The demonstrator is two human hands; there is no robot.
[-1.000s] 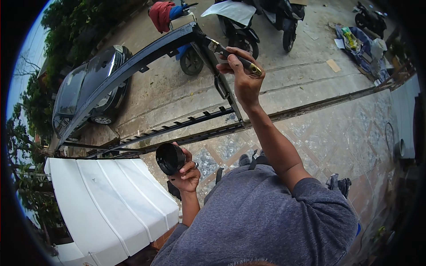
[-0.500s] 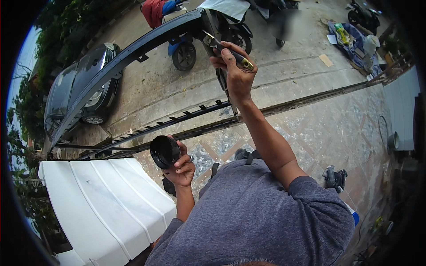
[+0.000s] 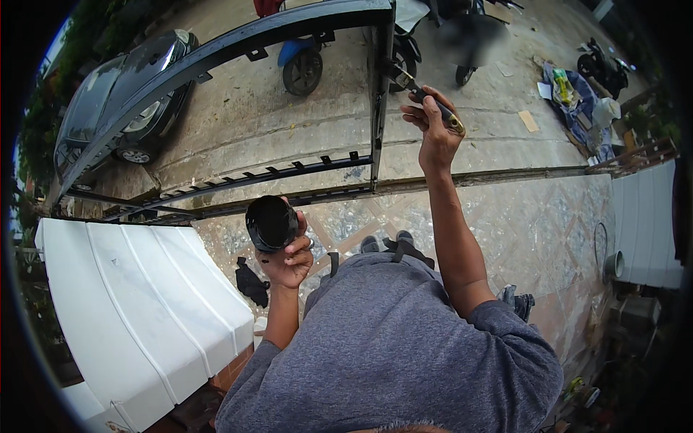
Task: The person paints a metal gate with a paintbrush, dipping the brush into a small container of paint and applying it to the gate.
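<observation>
My right hand is closed around the dark handle of a paintbrush, raised at arm's length. The brush's bristle end reaches toward the upright post of a black metal gate frame; I cannot tell whether it touches. Lower and to the left, my left hand grips a round black paint cup from its right side. The cup's opening faces up toward me, with a dark inside; how full it is does not show.
A white ridged cover stands at the left, below the frame. Past the frame are a dark car, a motorbike wheel and a heap of bags. A black cloth lies on the tiled floor.
My right hand has come down and to the right in the picture with the brush, whose tip is now beside the post, below the top corner. The view has shifted; the cup stays held.
</observation>
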